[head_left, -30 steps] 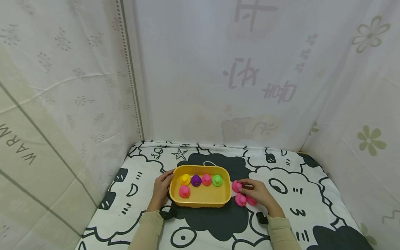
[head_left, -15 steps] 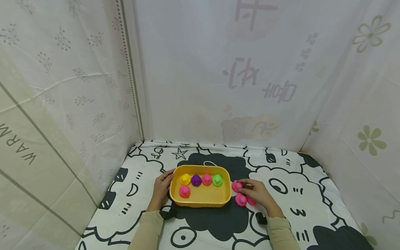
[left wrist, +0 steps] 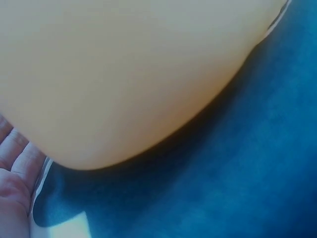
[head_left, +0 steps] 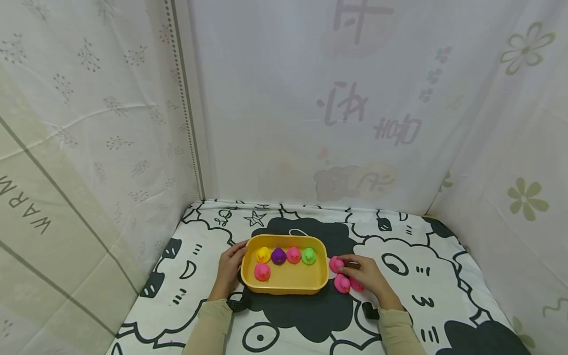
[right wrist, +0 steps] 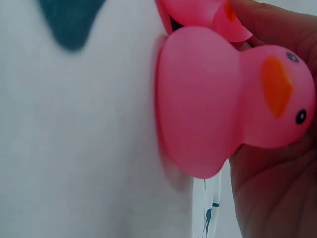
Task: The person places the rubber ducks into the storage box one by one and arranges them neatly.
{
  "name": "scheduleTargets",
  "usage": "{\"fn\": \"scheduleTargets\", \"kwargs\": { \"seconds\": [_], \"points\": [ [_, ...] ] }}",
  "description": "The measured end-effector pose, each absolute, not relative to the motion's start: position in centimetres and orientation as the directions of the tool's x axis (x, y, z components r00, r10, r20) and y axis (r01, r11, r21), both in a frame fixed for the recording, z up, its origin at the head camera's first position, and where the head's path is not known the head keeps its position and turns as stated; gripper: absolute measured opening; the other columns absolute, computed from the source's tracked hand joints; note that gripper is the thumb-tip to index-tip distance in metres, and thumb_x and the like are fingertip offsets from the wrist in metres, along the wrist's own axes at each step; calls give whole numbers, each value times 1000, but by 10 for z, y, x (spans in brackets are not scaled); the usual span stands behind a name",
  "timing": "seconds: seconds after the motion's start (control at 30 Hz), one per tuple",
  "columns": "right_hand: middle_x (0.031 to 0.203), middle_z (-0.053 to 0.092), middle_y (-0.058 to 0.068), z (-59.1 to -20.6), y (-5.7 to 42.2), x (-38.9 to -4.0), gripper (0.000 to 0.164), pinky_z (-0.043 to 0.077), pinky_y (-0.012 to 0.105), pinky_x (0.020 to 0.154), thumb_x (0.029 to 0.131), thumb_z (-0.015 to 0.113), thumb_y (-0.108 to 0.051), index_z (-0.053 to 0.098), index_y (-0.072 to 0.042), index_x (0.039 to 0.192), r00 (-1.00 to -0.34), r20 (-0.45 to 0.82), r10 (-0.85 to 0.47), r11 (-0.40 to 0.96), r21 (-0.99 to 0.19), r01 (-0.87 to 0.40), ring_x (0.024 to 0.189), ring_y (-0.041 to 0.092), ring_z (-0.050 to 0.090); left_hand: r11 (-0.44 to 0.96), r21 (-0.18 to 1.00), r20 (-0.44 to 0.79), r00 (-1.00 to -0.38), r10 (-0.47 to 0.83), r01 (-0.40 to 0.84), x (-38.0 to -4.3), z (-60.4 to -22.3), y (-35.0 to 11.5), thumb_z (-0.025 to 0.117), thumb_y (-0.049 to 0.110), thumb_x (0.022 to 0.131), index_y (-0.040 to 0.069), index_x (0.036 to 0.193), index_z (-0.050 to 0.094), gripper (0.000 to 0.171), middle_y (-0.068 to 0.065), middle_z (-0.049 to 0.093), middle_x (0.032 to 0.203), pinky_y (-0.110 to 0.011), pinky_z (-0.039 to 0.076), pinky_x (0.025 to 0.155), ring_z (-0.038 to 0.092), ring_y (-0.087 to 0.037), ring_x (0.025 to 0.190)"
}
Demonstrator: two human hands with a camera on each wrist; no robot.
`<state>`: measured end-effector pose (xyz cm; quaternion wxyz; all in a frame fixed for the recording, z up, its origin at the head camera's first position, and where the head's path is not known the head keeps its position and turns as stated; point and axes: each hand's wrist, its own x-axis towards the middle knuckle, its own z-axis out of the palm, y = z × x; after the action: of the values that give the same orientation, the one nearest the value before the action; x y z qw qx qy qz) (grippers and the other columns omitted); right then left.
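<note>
A yellow plastic tray (head_left: 288, 289) stands in the middle of the head view. My left hand (head_left: 229, 267) rests against its left side; the left wrist view catches only some fingers (left wrist: 27, 161) beside the tray wall. Right of the tray, my right hand (head_left: 365, 274) pinches a pink rubber duck (head_left: 335, 265) between thumb and fingers, low at the cloth. Two more pink ducks lie under and beside that hand: one in front (head_left: 342, 284), the other (head_left: 357, 285) partly hidden. In the right wrist view a pink duck (right wrist: 200, 99) fills the foreground.
Inside the tray, a yellow duck (head_left: 263, 255), a purple duck (head_left: 278, 256), a pink duck (head_left: 294, 255) and a green duck (head_left: 308, 256) form a back row. Another pink duck (head_left: 262, 272) sits at front left. Hanging white cloth (head_left: 328, 108) encloses the back and sides.
</note>
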<state>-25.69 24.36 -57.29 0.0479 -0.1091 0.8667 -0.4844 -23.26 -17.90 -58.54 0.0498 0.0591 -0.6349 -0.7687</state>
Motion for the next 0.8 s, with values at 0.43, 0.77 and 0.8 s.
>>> {"fn": "scheduleTargets", "kwargs": {
  "seconds": [0.43, 0.77, 0.8],
  "points": [
    [112, 72, -4, -573, 243, -256, 31, 60, 37, 89, 82, 84, -33, 76, -29, 111, -975, 47, -216, 514, -844, -154, 106, 25, 70, -158, 987, 3, -983, -185, 33, -233, -589, -177, 62, 24, 99, 5, 131, 66, 37, -14, 62, 134, -27, 54, 94, 63, -28, 119],
    [109, 73, -5, -568, 246, -257, 31, 60, 38, 88, 83, 83, -32, 75, -28, 112, -976, 51, -212, 527, -835, -158, 105, 26, 69, -160, 987, -20, -987, -158, 5, -230, -582, -178, 58, 21, 102, 4, 136, 62, 38, -16, 58, 140, -27, 53, 97, 58, -32, 125],
    [109, 73, -4, -567, 246, -258, 31, 60, 37, 88, 83, 83, -32, 75, -28, 112, -976, 48, -211, 527, -836, -155, 105, 26, 69, -158, 987, -22, -988, -152, 3, -229, -579, -178, 58, 20, 102, 3, 136, 61, 38, -17, 57, 141, -28, 52, 97, 58, -32, 126]
  ]
}}
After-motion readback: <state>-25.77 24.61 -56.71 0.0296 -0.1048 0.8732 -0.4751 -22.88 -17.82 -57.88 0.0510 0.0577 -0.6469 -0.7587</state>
